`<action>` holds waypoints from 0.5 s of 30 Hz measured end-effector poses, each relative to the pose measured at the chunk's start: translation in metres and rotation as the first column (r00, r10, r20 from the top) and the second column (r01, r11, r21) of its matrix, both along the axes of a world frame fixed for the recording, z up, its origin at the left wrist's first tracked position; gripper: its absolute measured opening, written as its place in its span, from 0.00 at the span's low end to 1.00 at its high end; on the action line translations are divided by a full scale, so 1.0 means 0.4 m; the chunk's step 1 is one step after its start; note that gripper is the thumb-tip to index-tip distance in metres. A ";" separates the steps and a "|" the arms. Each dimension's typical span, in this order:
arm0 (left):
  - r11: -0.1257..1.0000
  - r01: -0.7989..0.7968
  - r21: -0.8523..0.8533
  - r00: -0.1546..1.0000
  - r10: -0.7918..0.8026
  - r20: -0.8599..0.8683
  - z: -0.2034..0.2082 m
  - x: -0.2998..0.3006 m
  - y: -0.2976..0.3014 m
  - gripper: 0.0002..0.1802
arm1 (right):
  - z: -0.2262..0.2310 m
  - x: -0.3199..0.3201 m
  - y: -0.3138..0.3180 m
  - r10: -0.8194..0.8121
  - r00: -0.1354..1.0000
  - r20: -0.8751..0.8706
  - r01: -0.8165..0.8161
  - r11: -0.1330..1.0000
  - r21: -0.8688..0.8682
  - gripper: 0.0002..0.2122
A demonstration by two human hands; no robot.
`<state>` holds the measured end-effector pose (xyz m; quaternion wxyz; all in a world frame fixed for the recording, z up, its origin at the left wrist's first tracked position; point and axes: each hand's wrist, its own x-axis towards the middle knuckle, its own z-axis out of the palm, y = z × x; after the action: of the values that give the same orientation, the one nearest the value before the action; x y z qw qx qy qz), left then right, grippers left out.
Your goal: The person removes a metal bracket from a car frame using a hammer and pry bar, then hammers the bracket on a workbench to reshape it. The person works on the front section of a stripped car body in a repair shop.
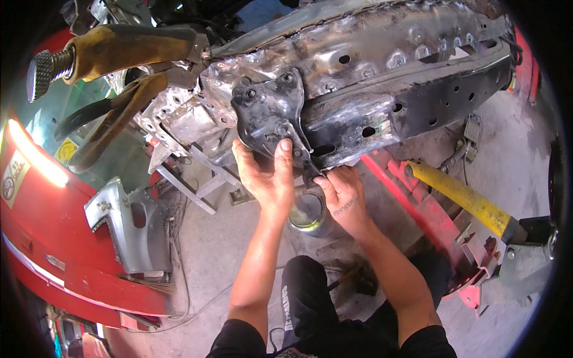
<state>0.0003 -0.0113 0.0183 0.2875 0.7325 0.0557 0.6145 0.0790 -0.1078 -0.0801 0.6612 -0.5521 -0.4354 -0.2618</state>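
A black metal bracket with several bolt holes lies against the side of a long car frame rail, part black and part bare metal. My left hand grips the bracket's lower end, thumb on its face and fingers along its left edge. At the bracket's narrow bottom tip, my right hand is closed in a pinch, just under the rail. The right fingertips are partly hidden. Left of the bracket, locking pliers with worn yellow-brown handles are clamped at the rail's bare metal end.
Below my hands an open round can stands on the floor. A red stand and a yellow bar are at right. At left are a red machine with a lit tube and a silver panel piece. Cables trail nearby.
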 end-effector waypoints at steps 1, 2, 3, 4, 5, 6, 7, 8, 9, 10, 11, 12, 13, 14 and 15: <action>1.000 0.010 -0.005 1.000 -0.010 0.002 0.001 -0.002 0.000 0.23 | -0.003 0.000 -0.003 0.006 1.000 -0.005 -0.006 1.000 -0.028 0.11; 1.000 0.029 -0.005 0.999 -0.029 0.013 0.004 0.000 0.000 0.23 | -0.007 -0.001 -0.007 0.012 1.000 -0.009 -0.013 0.998 -0.055 0.11; 0.999 0.051 -0.005 0.998 -0.051 0.024 0.006 0.004 -0.002 0.23 | -0.012 0.001 -0.009 0.015 1.000 -0.014 -0.016 0.997 -0.082 0.11; 0.998 0.060 -0.006 0.997 -0.059 0.050 0.008 0.008 -0.010 0.23 | -0.017 0.002 -0.009 0.016 1.000 -0.013 -0.017 0.997 -0.077 0.11; 0.997 0.071 -0.020 0.996 -0.070 0.054 0.007 0.009 -0.014 0.23 | -0.021 0.002 -0.007 0.016 1.000 -0.013 -0.017 0.997 -0.072 0.11; 0.996 0.083 -0.036 0.995 -0.081 0.058 0.005 0.008 -0.017 0.23 | -0.027 0.001 -0.005 0.016 1.000 -0.013 -0.017 0.997 -0.069 0.11; 0.994 0.094 -0.051 0.994 -0.091 0.061 0.003 0.006 -0.017 0.24 | -0.031 0.000 -0.002 0.003 1.000 -0.012 -0.004 0.998 -0.068 0.11; 0.995 0.091 -0.028 0.994 -0.089 0.056 0.000 0.005 -0.013 0.24 | -0.035 0.000 0.001 -0.010 1.000 -0.011 0.010 0.998 -0.068 0.11; 0.995 0.098 -0.034 0.994 -0.096 0.057 0.001 0.005 -0.016 0.24 | -0.037 -0.001 0.003 -0.019 1.000 -0.009 0.019 0.998 -0.068 0.11; 0.994 0.104 -0.039 0.993 -0.102 0.059 0.005 0.005 -0.020 0.24 | -0.039 0.000 0.005 -0.023 1.000 -0.011 0.022 0.997 -0.069 0.12; 0.993 0.111 -0.045 0.992 -0.108 0.061 0.007 0.004 -0.023 0.24 | -0.041 0.001 0.007 -0.026 1.000 -0.013 0.025 0.997 -0.071 0.12; 0.995 0.095 -0.029 0.995 -0.094 0.045 0.011 0.003 -0.023 0.24 | -0.041 0.002 0.009 -0.030 0.999 -0.012 0.029 0.997 -0.071 0.12; 0.994 0.099 -0.035 0.994 -0.097 0.045 0.010 0.002 -0.023 0.23 | -0.040 0.000 0.007 -0.032 0.999 -0.016 0.031 0.997 -0.075 0.12; 0.994 0.103 -0.042 0.994 -0.101 0.046 0.008 0.002 -0.022 0.23 | -0.037 -0.002 0.004 -0.034 0.999 -0.019 0.032 0.996 -0.080 0.13; 0.993 0.108 -0.047 0.993 -0.106 0.048 0.007 0.002 -0.020 0.23 | -0.034 -0.003 0.003 -0.037 0.999 -0.022 0.035 0.996 -0.083 0.13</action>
<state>0.0011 -0.0195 0.0212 0.3391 0.7131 0.0249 0.6131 0.0778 -0.1065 -0.0936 0.6380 -0.5896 -0.4280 -0.2492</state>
